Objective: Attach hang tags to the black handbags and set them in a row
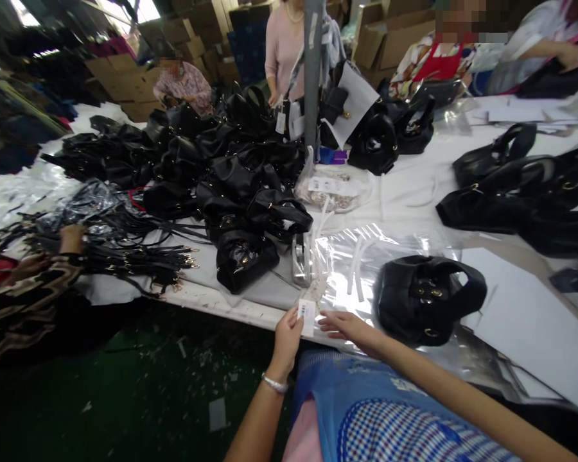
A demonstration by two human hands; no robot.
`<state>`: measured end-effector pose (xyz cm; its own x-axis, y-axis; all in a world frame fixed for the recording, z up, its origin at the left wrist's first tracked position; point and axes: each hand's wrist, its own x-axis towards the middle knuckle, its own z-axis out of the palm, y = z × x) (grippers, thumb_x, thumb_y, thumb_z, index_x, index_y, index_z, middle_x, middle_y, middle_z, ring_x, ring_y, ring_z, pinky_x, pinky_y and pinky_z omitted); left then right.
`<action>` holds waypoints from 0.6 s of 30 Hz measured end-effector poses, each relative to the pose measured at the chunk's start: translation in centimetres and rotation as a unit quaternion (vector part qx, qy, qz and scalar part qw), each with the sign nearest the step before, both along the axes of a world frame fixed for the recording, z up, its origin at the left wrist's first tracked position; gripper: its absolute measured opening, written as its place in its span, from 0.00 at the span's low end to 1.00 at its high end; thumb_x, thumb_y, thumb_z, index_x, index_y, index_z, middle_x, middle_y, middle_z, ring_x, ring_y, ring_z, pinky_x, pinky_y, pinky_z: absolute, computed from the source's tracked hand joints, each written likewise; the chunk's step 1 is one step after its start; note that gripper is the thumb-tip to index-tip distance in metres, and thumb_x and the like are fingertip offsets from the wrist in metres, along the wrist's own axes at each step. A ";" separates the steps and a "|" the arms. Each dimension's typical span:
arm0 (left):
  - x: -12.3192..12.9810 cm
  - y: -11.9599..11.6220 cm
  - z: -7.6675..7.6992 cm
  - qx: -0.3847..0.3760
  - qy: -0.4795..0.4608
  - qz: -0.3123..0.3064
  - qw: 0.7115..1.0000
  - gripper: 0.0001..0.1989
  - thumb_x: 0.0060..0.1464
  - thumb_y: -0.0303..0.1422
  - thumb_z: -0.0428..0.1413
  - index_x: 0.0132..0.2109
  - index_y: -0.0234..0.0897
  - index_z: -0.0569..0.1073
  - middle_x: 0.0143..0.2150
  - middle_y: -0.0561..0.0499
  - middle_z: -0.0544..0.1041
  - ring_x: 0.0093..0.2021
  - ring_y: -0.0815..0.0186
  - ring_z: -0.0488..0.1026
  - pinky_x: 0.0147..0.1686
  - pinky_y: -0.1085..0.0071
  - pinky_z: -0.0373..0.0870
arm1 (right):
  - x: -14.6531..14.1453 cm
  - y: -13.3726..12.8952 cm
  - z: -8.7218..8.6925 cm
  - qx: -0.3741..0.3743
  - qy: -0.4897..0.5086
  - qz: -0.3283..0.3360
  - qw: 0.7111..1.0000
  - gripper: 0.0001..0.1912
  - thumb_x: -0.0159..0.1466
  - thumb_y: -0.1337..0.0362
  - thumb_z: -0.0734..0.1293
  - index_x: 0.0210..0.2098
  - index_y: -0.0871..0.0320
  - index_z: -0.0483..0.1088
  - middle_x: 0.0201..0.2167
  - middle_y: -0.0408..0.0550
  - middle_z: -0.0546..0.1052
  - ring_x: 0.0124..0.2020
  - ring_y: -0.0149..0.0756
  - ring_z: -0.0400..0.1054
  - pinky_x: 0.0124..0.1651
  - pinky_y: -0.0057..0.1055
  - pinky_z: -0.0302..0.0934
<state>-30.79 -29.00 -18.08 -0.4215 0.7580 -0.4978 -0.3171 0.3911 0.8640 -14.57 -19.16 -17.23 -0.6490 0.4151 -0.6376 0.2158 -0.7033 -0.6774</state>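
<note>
Gripping the white tag [307, 310] by its left edge are the left fingers [291, 316]. The right fingers [336, 317], parted, hover just to its right.

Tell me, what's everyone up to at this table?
Someone at the table edge holds a white barcode tag in the left hand, with the right hand open beside it. To the right, a black handbag sits on clear plastic. More black handbags are heaped farther back on the left, where another person's hand is among black straps.
</note>
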 end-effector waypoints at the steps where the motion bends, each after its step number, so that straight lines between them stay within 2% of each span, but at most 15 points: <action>1: 0.5 -0.4 0.4 -0.003 -0.019 0.000 1.000 0.27 0.54 0.34 0.58 0.60 0.29 0.67 0.49 0.37 0.78 0.46 0.55 0.78 0.49 0.58 0.73 | -1.2 0.0 -0.2 -0.033 0.021 -0.018 0.999 0.25 0.61 0.47 0.67 0.45 0.63 0.74 0.42 0.57 0.79 0.45 0.40 0.73 0.54 0.40 0.63; 3: 1.6 -1.1 0.9 -0.004 -0.026 -0.013 1.000 0.29 0.53 0.37 0.59 0.60 0.30 0.67 0.50 0.37 0.78 0.48 0.54 0.77 0.51 0.58 0.72 | -2.8 0.0 -0.4 -0.073 0.037 -0.081 0.993 0.19 0.62 0.52 0.67 0.41 0.63 0.74 0.38 0.54 0.79 0.40 0.37 0.73 0.50 0.36 0.65; 5: 2.6 -1.8 1.3 0.001 -0.008 -0.040 0.999 0.28 0.53 0.39 0.59 0.59 0.31 0.68 0.52 0.38 0.77 0.51 0.53 0.75 0.53 0.58 0.71 | -3.3 0.1 -0.2 -0.079 0.038 -0.141 0.986 0.14 0.60 0.58 0.69 0.39 0.62 0.73 0.33 0.50 0.78 0.35 0.34 0.72 0.42 0.32 0.66; 7: 3.2 -2.2 1.4 -0.001 0.009 -0.080 0.997 0.27 0.53 0.41 0.59 0.57 0.32 0.71 0.52 0.39 0.77 0.53 0.53 0.74 0.55 0.58 0.70 | -2.9 0.2 0.1 -0.065 0.038 -0.176 0.982 0.11 0.56 0.63 0.70 0.37 0.61 0.73 0.29 0.46 0.76 0.31 0.32 0.70 0.35 0.28 0.64; 9: 3.4 -2.0 1.6 -0.010 0.024 -0.122 0.992 0.24 0.54 0.44 0.57 0.53 0.31 0.73 0.51 0.39 0.77 0.52 0.52 0.74 0.54 0.58 0.70 | -1.8 0.5 0.6 -0.046 0.036 -0.202 0.978 0.11 0.53 0.63 0.71 0.35 0.61 0.73 0.25 0.43 0.73 0.27 0.30 0.67 0.30 0.26 0.61; 12: 3.4 -0.4 2.4 -0.008 0.088 -0.124 0.988 0.23 0.59 0.47 0.51 0.50 0.32 0.73 0.50 0.39 0.77 0.50 0.54 0.75 0.50 0.59 0.72 | 0.6 0.9 1.9 0.064 -0.002 -0.205 0.977 0.10 0.56 0.59 0.68 0.32 0.60 0.74 0.21 0.39 0.68 0.23 0.28 0.62 0.27 0.25 0.56; 14: 3.9 1.5 3.5 0.036 0.153 -0.115 0.981 0.23 0.61 0.46 0.50 0.57 0.36 0.67 0.56 0.39 0.73 0.54 0.55 0.72 0.51 0.59 0.71 | 2.4 1.2 3.3 0.187 -0.049 -0.158 0.968 0.12 0.59 0.57 0.65 0.31 0.60 0.75 0.20 0.39 0.66 0.23 0.28 0.60 0.27 0.25 0.55; 15: 4.4 2.6 4.2 0.069 0.182 -0.131 0.972 0.25 0.60 0.45 0.51 0.60 0.38 0.64 0.59 0.40 0.70 0.57 0.56 0.70 0.52 0.60 0.70 | 3.4 1.3 4.1 0.246 -0.071 -0.130 0.958 0.13 0.60 0.57 0.64 0.31 0.59 0.75 0.20 0.39 0.66 0.23 0.28 0.60 0.27 0.25 0.54; 16: 5.0 3.8 4.9 0.103 0.202 -0.167 0.960 0.27 0.60 0.44 0.52 0.63 0.41 0.61 0.62 0.41 0.67 0.59 0.56 0.67 0.55 0.59 0.68 | 4.4 1.3 5.0 0.294 -0.087 -0.108 0.946 0.14 0.61 0.56 0.64 0.32 0.59 0.76 0.20 0.40 0.67 0.23 0.28 0.60 0.28 0.25 0.53; 18: 6.6 5.9 6.4 0.142 0.201 -0.278 0.929 0.25 0.59 0.42 0.53 0.61 0.41 0.65 0.61 0.42 0.68 0.60 0.56 0.66 0.57 0.59 0.65 | 6.6 1.2 6.9 0.361 -0.111 -0.090 0.921 0.15 0.62 0.56 0.64 0.33 0.59 0.77 0.21 0.40 0.69 0.24 0.29 0.59 0.28 0.26 0.52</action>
